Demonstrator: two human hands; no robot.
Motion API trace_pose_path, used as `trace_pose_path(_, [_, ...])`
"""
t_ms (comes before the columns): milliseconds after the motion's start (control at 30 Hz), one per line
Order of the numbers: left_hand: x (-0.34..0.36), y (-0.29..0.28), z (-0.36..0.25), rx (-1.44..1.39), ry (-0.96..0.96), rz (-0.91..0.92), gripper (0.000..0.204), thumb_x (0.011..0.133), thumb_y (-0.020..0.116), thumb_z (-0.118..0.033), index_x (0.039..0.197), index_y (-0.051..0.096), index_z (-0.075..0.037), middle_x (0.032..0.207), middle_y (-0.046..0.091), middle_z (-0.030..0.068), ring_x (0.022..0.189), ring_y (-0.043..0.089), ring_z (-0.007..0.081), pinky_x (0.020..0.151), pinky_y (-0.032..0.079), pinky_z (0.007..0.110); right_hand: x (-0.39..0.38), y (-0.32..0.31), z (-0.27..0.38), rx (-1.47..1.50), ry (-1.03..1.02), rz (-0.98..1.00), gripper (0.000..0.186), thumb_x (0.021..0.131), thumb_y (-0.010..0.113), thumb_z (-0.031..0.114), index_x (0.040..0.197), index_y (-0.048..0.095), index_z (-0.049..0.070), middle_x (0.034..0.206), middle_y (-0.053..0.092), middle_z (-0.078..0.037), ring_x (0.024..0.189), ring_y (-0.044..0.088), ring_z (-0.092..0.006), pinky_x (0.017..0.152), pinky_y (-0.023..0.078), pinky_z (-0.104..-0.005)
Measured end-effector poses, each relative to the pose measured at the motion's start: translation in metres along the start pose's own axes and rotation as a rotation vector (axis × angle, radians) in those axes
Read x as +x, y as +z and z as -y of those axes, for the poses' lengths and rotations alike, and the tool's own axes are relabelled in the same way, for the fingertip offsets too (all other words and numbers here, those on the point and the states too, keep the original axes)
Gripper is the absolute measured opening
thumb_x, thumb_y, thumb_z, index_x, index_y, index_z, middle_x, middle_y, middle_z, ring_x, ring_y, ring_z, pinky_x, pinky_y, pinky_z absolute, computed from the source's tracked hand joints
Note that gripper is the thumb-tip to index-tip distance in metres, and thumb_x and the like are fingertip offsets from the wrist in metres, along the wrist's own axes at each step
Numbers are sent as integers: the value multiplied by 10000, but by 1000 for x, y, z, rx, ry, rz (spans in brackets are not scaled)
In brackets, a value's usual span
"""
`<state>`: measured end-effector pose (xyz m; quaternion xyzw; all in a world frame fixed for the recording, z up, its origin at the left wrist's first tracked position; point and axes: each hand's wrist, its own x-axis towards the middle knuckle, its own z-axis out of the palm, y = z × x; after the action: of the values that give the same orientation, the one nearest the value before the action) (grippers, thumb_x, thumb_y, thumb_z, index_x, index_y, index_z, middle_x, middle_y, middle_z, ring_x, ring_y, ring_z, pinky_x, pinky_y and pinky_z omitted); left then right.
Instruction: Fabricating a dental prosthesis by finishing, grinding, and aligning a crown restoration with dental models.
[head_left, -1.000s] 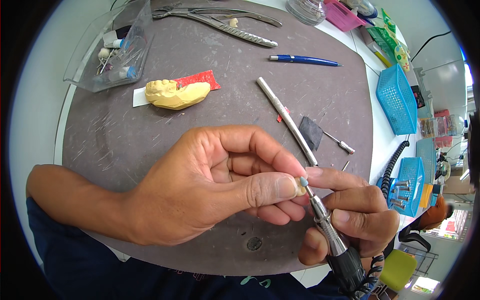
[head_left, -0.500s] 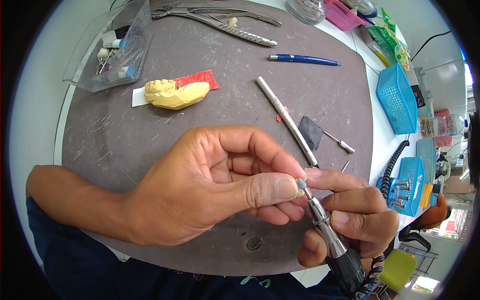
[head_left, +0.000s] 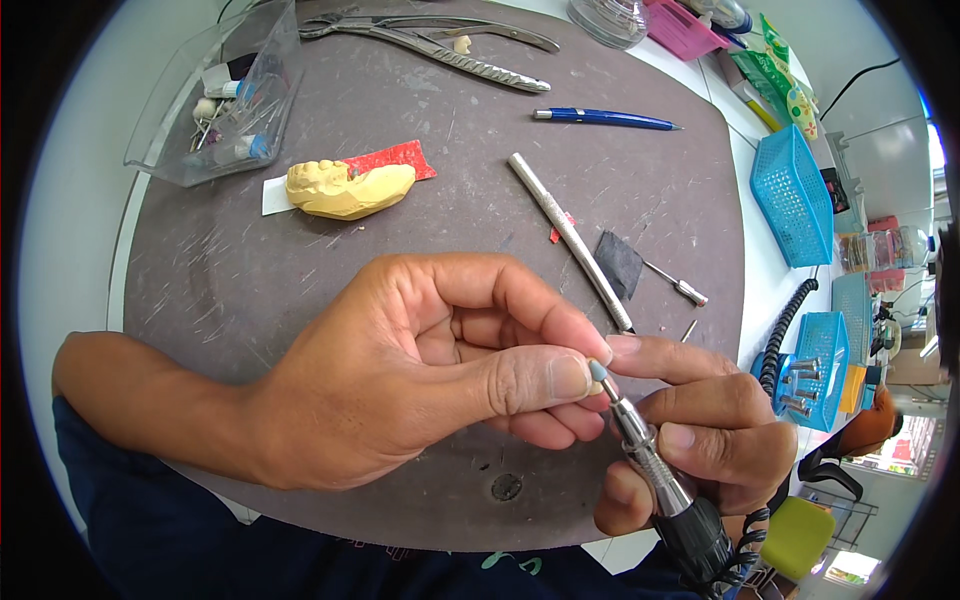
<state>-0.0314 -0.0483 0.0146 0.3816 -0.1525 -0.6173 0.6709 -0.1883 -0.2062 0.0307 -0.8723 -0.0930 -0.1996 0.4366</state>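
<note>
The work surface is a scratched grey-brown board, with both hands above it. A small pale piece is at the fingertips of the left hand; only an edge shows past the thumb. The left hand is pinched on it, thumb against index finger, with the other 3 fingers curled. The right hand is closed around a metal rotary handpiece, its index finger extended toward the left fingertips. The blue-grey tip is just beside the left thumbnail; contact with the piece cannot be confirmed. Beyond the right index finger lie a knurled metal rod, a dark sheet and, farther off, a blue pen. Beyond the left hand lie a yellow dental cast and metal pliers.
</note>
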Motion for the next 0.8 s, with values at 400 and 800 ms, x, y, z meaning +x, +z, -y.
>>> trace_pose_path(400, [-1,1,0,-9,3,-3,135,953,579,-11,1084,575,21,986,675,197,903,711,239,773,624,314,0,2,-4,-36,-52,-38,469,793,805,121,1057,425,46,828,539,-125,957,673,-383,817,593,-401])
trace_pose_path(800, [0,1,1,-20,19,-8,143,946,586,-4,1083,590,36,995,679,205,911,711,246,784,624,325,0,1,-2,-58,-12,-17,475,790,810,133,1061,428,59,830,544,-121,961,677,-380,799,596,-391])
